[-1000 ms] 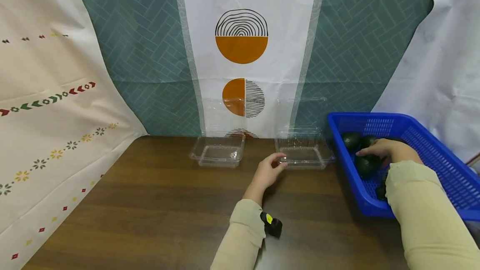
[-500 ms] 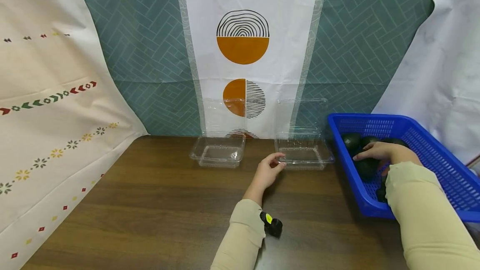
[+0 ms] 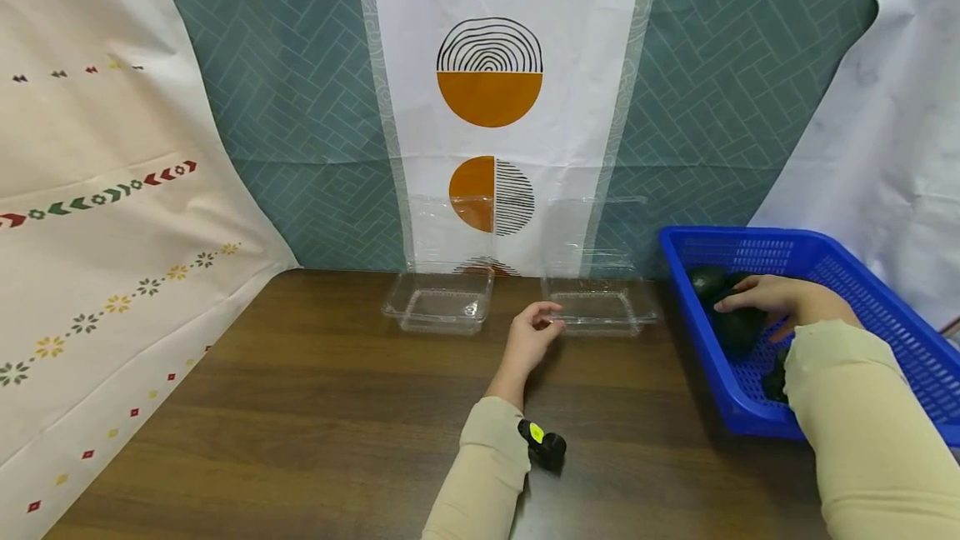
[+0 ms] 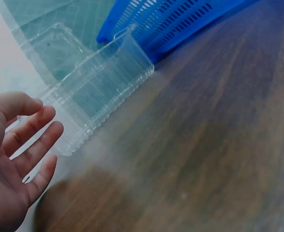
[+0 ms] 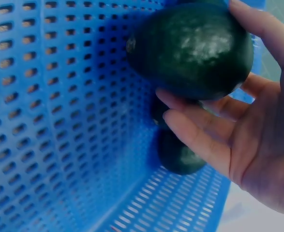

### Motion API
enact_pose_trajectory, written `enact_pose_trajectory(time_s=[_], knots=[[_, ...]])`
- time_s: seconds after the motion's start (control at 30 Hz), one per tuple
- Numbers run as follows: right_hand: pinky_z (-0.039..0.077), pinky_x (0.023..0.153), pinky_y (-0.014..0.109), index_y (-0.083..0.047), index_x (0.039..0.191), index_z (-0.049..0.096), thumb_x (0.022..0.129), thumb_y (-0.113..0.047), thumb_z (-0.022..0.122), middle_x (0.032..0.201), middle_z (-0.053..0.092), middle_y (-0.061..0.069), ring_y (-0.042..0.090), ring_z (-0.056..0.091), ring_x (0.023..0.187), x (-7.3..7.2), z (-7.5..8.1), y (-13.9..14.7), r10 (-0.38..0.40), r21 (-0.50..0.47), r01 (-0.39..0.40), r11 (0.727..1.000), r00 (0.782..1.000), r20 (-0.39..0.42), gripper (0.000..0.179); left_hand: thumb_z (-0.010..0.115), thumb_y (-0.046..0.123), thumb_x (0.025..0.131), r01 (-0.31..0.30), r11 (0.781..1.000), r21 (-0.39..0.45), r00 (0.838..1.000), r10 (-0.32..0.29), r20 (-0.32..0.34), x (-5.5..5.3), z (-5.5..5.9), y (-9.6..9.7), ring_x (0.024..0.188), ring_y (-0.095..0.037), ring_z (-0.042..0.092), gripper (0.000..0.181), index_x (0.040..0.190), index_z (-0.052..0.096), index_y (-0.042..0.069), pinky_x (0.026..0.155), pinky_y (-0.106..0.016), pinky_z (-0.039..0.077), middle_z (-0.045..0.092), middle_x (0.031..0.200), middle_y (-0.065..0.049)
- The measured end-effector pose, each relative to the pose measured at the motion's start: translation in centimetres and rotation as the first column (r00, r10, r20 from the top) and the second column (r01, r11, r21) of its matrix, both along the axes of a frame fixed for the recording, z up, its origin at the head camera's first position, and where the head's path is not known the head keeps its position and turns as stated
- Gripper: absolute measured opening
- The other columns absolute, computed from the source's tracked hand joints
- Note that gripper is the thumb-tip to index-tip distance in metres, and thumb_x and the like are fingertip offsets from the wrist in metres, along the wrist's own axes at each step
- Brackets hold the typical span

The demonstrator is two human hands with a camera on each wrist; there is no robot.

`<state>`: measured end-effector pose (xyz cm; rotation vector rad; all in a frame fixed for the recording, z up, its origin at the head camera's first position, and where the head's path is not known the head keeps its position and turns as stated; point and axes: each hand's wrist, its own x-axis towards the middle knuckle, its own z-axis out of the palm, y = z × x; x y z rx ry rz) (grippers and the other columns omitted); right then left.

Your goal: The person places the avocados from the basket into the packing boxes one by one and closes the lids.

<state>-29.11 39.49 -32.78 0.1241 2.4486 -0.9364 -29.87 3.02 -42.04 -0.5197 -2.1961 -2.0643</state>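
**Right hand lifts an avocado inside the blue basket**

Curled fingers and thumb of the right hand grip a dark green avocado; in the wrist view its long axis runs 9 to 3 o'clock. It sits within the blue basket, more avocados beneath. The left hand, fingers loosely spread, holds nothing, just beside the clear clamshell box at its 1 o'clock.

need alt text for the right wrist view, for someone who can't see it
A right hand holds a dark green avocado in its grip, fingers curled under it and thumb over the top, inside a blue perforated plastic basket. At least one more dark avocado lies behind the fingers near the basket's wall.
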Motion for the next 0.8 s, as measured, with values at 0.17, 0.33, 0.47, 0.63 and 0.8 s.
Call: enact_pose_trajectory(time_s=[0.17, 0.33, 0.47, 0.63, 0.8], knots=[[0.050, 0.076, 0.048, 0.017, 0.135, 0.009, 0.088, -0.048, 0.054, 0.128, 0.021, 0.046, 0.051, 0.049, 0.105, 0.3, 1.3, 0.1, 0.014, 0.040, -0.013, 0.999, 1.000, -0.017, 0.092, 0.065, 0.000, 0.083, -0.012, 0.999, 0.030, 0.999, 0.010, 0.052, -1.0, -1.2, 0.2, 0.071, -0.010, 0.060, 0.022, 0.104, 0.061, -0.005, 0.057, -0.022, 0.042, 0.068, 0.082, -0.014], [0.049, 0.077, 0.048, 0.018, 0.135, 0.010, 0.087, -0.052, 0.053, 0.128, 0.022, 0.047, 0.052, 0.046, 0.109, 0.5, 2.0, 0.3, 0.026, 0.090, -0.022, 0.996, 0.999, -0.045, 0.094, 0.063, 0.006, 0.087, -0.023, 0.998, 0.055, 0.995, 0.018, 0.095, -2.0, -2.4, 0.5, 0.073, -0.013, 0.065, 0.023, 0.107, 0.060, -0.006, 0.055, -0.022, 0.041, 0.069, 0.079, -0.008], [0.049, 0.078, 0.048, 0.018, 0.135, 0.010, 0.087, -0.052, 0.054, 0.130, 0.020, 0.046, 0.053, 0.042, 0.112, 0.6, 2.4, 0.5, 0.020, 0.101, -0.014, 0.995, 0.998, -0.054, 0.095, 0.063, 0.006, 0.087, -0.029, 0.996, 0.081, 0.991, 0.018, 0.133, -2.1, -2.5, 0.3, 0.076, -0.018, 0.066, 0.023, 0.106, 0.060, -0.005, 0.058, -0.022, 0.042, 0.069, 0.080, -0.010], [0.048, 0.078, 0.048, 0.018, 0.135, 0.008, 0.088, -0.052, 0.053, 0.130, 0.019, 0.046, 0.056, 0.035, 0.115, 0.8, 3.2, 0.4, 0.031, 0.112, -0.022, 0.994, 0.997, -0.077, 0.095, 0.063, 0.005, 0.087, -0.037, 0.995, 0.094, 0.987, 0.022, 0.161, -2.0, -2.3, 0.2, 0.079, -0.021, 0.067, 0.021, 0.106, 0.061, -0.004, 0.061, -0.022, 0.044, 0.069, 0.081, -0.011], [0.049, 0.077, 0.048, 0.017, 0.134, 0.010, 0.088, -0.051, 0.053, 0.127, 0.019, 0.044, 0.056, 0.038, 0.111, 0.9, 4.3, 0.3, 0.037, 0.133, -0.022, 0.991, 0.993, -0.111, 0.092, 0.062, 0.004, 0.087, -0.040, 0.995, 0.097, 0.986, 0.024, 0.165, -1.9, -2.2, 0.2, 0.079, -0.022, 0.067, 0.022, 0.107, 0.060, -0.005, 0.060, -0.023, 0.044, 0.069, 0.080, -0.009]])
